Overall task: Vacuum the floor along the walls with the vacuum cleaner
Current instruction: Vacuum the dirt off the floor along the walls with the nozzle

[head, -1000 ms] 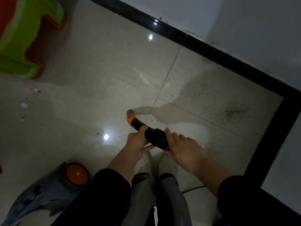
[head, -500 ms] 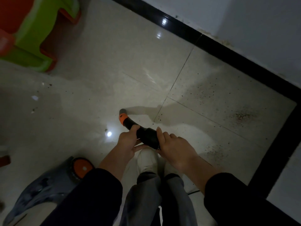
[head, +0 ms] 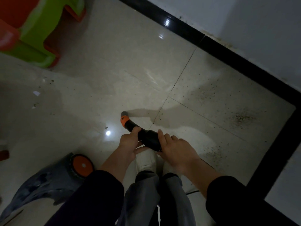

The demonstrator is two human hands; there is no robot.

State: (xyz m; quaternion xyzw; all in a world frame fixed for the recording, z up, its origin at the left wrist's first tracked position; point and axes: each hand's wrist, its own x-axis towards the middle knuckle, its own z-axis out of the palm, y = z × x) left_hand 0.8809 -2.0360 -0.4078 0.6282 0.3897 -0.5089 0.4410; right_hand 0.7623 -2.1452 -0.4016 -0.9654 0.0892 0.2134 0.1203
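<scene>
I hold a black vacuum handle (head: 146,137) with an orange collar and a grey tip, pointing up and left above the pale tiled floor (head: 130,62). My left hand (head: 128,144) grips its front part, thumb on top. My right hand (head: 175,150) holds the thicker rear end, fingers wrapped round it. The vacuum cleaner body (head: 47,181), dark blue-grey with an orange wheel, stands on the floor at the lower left. Dark crumbs (head: 241,118) lie scattered on the tile near the corner at the right.
A black skirting strip (head: 182,26) runs along the white walls and turns at the right corner. A green and orange plastic stool (head: 32,30) stands at the top left. My legs and white shoes are below the hands. A thin cable (head: 192,192) lies by my right foot.
The view has drifted a little, so the stool and wall sit further right and down in the picture. Both hands keep the same grip on the handle.
</scene>
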